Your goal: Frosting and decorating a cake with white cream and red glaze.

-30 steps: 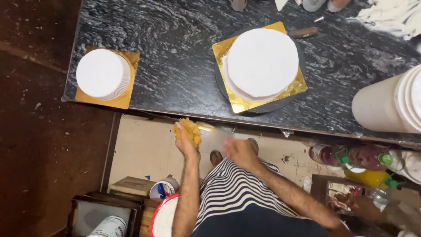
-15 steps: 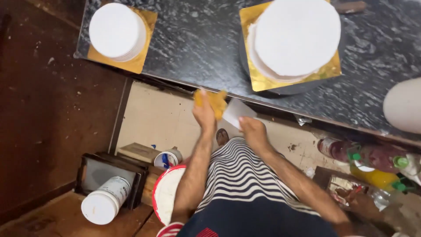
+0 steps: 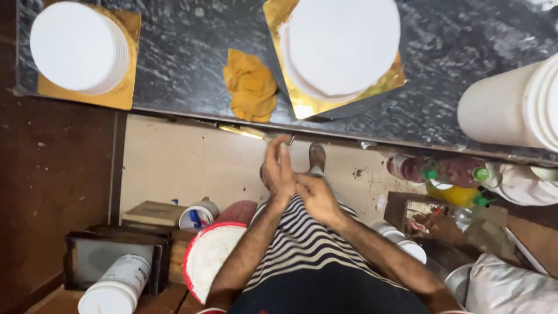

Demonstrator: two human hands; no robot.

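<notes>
My left hand [image 3: 279,170] is raised with its fingers straight and together, just below the front edge of the black marble counter [image 3: 174,64]. My right hand [image 3: 315,197] presses against its heel and palm, and I see nothing held in either. A crumpled yellow cloth [image 3: 251,87] lies on the counter above them, beside a round white cake [image 3: 343,46] on a gold board [image 3: 308,107]. Another white cake [image 3: 75,46] sits on its own gold board [image 3: 125,96] at the far left.
A large white bucket [image 3: 511,107] lies on the counter at right. On the floor are bottles [image 3: 447,174], a red-rimmed white tub [image 3: 209,256], a small cup [image 3: 196,216], a dark box [image 3: 116,256] and a white jar [image 3: 116,288].
The yellow cloth has left my left hand and now lies on the counter. Both hands have dropped below the counter edge and come together.
</notes>
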